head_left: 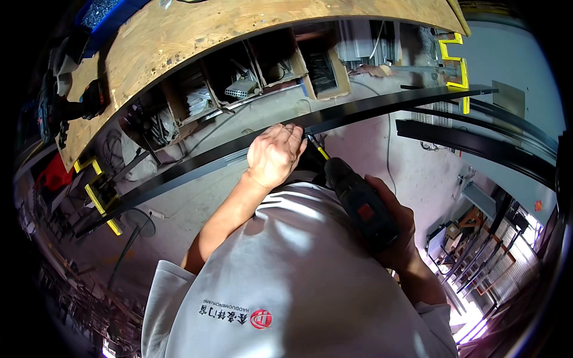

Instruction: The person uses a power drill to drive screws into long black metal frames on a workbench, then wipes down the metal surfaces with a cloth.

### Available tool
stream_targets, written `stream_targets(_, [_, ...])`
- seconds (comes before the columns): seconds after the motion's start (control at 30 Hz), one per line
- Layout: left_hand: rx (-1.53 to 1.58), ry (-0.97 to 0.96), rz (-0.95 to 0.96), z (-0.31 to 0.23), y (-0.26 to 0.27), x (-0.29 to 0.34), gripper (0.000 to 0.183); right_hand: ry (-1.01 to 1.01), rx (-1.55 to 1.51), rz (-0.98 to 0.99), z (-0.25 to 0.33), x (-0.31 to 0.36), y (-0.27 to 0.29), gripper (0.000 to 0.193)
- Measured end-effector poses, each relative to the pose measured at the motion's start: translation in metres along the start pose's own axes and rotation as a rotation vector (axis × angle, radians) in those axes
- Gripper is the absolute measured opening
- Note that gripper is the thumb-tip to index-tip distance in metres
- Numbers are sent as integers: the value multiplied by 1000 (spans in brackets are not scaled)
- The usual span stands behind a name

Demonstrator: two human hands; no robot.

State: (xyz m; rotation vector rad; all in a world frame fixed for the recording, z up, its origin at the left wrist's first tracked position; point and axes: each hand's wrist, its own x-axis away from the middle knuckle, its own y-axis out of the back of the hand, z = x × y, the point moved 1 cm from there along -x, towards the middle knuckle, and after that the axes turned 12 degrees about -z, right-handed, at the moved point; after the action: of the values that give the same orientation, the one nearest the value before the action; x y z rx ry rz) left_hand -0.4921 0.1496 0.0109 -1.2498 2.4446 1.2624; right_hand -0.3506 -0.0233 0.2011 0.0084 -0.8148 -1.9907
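Note:
A long black metal profile (197, 162) runs across in front of me, from the lower left up to the right. My left hand (276, 154) is closed over its middle, fingers pressed together along the bar. In my right hand (399, 224) is a black cordless drill (361, 200), gripped by its handle. Its slim bit (320, 148), with a yellow band, points up at the profile's near side, just right of my left fingers. Whether the tip touches the metal I cannot tell. Yellow brackets, one on the left (95, 197) and one on the right (458, 65), stand at the profile's ends.
Beyond the profile is a wooden workbench (250, 15), with open boxes (325, 71) of metal parts beneath it. Another drill (68, 107) and a blue bin (95, 39) of small hardware sit at its left. More black profiles (477, 149) extend at the right.

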Motion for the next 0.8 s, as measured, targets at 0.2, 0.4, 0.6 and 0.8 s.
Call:
stream_targets(0.2, [-6,-7,-5,2,0,1,33,11,49,27,10,-8,0,79])
stream_targets(0.4, [-6,-17,5,2,-1,0,31,-19,69,72,26,-18,2,79])
stream_targets(0.6, [-8,-6,2,1,0,0,30,2,126,106,43,-30,3,79])
stream_targets(0.8, [-8,-9,22,1,1,-2,32,-129,191,201,57,-39,1,78])
